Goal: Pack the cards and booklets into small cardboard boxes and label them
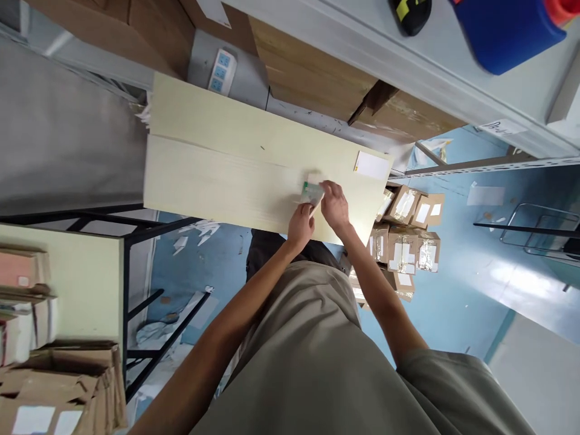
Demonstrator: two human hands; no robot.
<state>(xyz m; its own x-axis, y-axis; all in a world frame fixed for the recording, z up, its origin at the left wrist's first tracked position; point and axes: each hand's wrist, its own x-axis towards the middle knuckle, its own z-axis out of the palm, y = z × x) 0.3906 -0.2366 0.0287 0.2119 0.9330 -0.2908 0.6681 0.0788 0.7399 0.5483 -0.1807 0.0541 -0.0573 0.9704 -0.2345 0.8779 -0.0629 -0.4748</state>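
Note:
A small clear packet with a green part (312,190) lies on the pale wooden table (217,163) near its front edge. My right hand (334,204) is closed on the packet's right side. My left hand (301,225) pinches its lower edge from the front. Both arms reach out over my grey shirt. A white card (372,165) lies flat on the table's right end, apart from both hands.
Several small taped cardboard parcels (408,232) are piled on the blue floor right of the table. A power strip (222,70) and large cardboard boxes (312,72) sit behind it. A black-framed bench (58,284) with boxes stands at the left. A metal shelf (453,78) runs overhead.

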